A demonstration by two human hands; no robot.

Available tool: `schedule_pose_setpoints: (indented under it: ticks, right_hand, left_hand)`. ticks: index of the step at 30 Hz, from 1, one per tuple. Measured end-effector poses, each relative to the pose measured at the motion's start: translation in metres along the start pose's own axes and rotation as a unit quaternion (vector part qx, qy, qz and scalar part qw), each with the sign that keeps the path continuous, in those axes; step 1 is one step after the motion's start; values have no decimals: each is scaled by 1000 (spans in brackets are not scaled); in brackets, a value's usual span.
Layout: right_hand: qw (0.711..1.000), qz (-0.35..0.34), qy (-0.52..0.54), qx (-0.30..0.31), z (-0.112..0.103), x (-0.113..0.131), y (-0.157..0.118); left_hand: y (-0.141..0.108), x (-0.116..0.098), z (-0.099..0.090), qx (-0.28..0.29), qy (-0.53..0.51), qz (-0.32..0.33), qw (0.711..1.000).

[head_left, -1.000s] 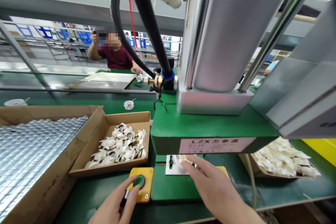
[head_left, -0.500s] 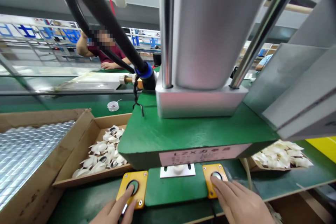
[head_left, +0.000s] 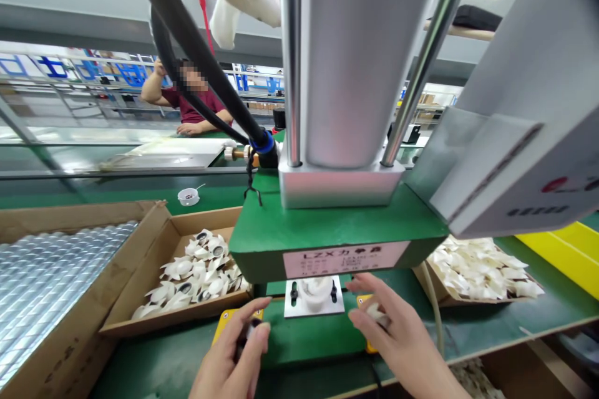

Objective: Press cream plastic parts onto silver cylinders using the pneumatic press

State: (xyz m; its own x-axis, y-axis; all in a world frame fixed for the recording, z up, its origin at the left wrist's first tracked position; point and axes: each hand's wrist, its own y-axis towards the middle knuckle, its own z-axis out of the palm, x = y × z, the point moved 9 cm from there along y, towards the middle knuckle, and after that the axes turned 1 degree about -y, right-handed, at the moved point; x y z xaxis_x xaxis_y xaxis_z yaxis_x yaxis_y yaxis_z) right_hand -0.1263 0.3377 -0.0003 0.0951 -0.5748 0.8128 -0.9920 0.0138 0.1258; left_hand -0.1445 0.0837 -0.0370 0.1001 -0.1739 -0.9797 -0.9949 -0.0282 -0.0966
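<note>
In the head view, my left hand is curled in front of the left yellow button plate. A small dark-and-silver part shows between its thumb and fingers, too hidden to name. My right hand has thumb and fingers apart over the right yellow button plate, fingertips close to the fixture. Something whitish shows behind the right thumb; I cannot tell whether it is the button. Between the hands, a white round part sits on a white slotted plate under the green press.
A carton of white bladed parts stands left, beside a carton of clear tubing-like rows. More white parts lie in a carton at right. A grey box juts in above them. Across the bench sits a person.
Both hands have come off the two buttons and moved inward and up toward the fixture. The white part under the press shows more now. The view has shifted slightly.
</note>
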Motion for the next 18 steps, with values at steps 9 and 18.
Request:
schedule_pose_setpoints:
  ticks: [9,18]
  right_hand:
    - [964,16,252,81,40,74,50]
    - [901,90,361,224,96,97,48]
  left_hand:
    - [9,0,19,32,45,-11,998]
    - [7,-3,24,44,45,-17,998]
